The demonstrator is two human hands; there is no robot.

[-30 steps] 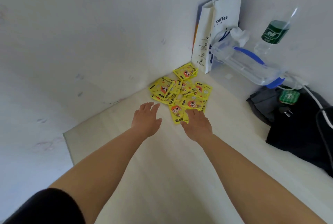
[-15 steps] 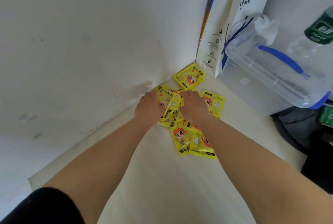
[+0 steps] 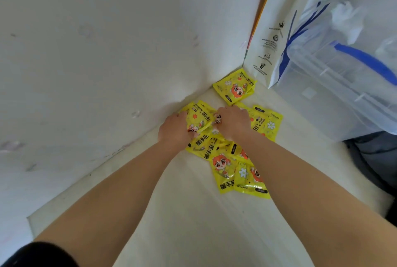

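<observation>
the step in hand looks like gathering up the scattered yellow foil hand-warmer packets (image 3: 224, 165), which lie loose and overlapping on the pale tabletop (image 3: 193, 223), near the tall white paper shopping bag (image 3: 268, 37) and on the person's side of it. a few more of them sit as a small separate stack (image 3: 235, 87) just beside the foot of the bag.

both bare forearms stretch forward and converge on the part of the pile nearer the bag, backs of the hands up. the left hand (image 3: 173, 132) has its fingers curled round a crumpled bunch of packets (image 3: 198, 119), lifted a little off the rest. the right hand (image 3: 233, 124) meets it from the other side, knuckles raised and fingers bent down onto the same bunch, apparently pinching it; its fingertips are mostly hidden.

next, i judge, the hands need to squeeze the bunch together and sweep in the flat packets lying farther from the bag, then the stack at its foot. the slick foil will likely slide, so a firm, even grip matters.
</observation>
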